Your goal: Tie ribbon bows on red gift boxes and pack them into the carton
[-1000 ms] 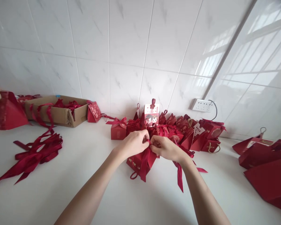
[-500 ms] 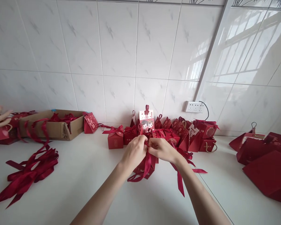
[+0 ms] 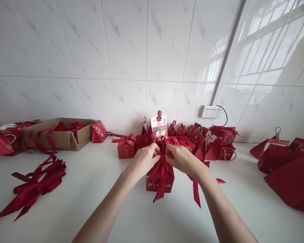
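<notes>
A small red gift box (image 3: pixel 154 185) stands upright on the white table in front of me, gold characters on its near face. Red ribbon (image 3: pixel 163 179) is tied at its top and one tail hangs down the front. My left hand (image 3: pixel 147 156) pinches the ribbon on the left side of the knot. On the other side my right hand (image 3: pixel 178 157) is closed on the ribbon too. The fingers partly hide the knot and the box's top. Another ribbon strand (image 3: pixel 196 194) lies on the table beside my right forearm.
Behind stand several finished-looking red boxes (image 3: pixel 126 148) and a white-and-red box with cartoon figures (image 3: pixel 159 126). At left are a cardboard box (image 3: pixel 58 140) of ribbons and a loose ribbon pile (image 3: pixel 44 180). Red folded cartons (image 3: pixel 291 179) lie right. A power strip (image 3: pixel 211 111) is on the wall.
Both hands have drawn slightly apart, tightening the ribbon at the box top. The box now faces me more squarely. At far left, another person's hand has gone from view and a red carton shows there.
</notes>
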`<state>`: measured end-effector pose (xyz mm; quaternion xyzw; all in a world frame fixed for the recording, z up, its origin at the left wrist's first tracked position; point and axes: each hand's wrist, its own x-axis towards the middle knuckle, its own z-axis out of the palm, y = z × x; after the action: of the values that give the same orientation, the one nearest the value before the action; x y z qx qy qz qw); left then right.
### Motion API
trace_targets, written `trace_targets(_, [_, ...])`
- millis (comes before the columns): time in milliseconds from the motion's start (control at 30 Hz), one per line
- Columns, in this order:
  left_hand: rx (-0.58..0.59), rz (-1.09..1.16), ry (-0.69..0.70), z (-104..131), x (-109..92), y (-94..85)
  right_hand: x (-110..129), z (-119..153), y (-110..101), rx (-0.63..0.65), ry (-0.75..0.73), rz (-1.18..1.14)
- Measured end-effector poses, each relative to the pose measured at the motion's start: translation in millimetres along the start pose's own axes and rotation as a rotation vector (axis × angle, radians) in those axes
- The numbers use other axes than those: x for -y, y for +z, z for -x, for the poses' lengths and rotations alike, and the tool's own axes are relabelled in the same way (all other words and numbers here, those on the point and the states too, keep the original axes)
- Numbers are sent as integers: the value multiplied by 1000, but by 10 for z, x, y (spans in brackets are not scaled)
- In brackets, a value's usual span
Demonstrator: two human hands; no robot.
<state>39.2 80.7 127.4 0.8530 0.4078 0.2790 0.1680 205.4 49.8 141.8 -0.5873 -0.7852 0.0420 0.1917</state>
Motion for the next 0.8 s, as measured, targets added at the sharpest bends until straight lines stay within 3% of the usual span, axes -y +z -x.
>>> trace_targets(100, [-40,47,19,4,-10,-27,30,36,-11,-39,-1,69])
trace_targets(233, [-209,142,63,8,-55,32,94,48,26,-183,-5,126])
trace_targets(333, [-255,307,77,22,-106,57,116,24,49,-256,-27,62])
trace_targets(467, [-199,554,61,27,-133,-10,110,27,-1,-297,-6,-149])
trace_targets(600, [-66,660,-10,23,-99,-126,121,99,-105,-234,-25,-310])
trace_targets(700, [24,521,-35,49,-77,-174,132,152,-153,-149,-38,-351])
trace_targets(800, [27,309,-77,94,-83,-172,143,178,-161,-74,-18,-326])
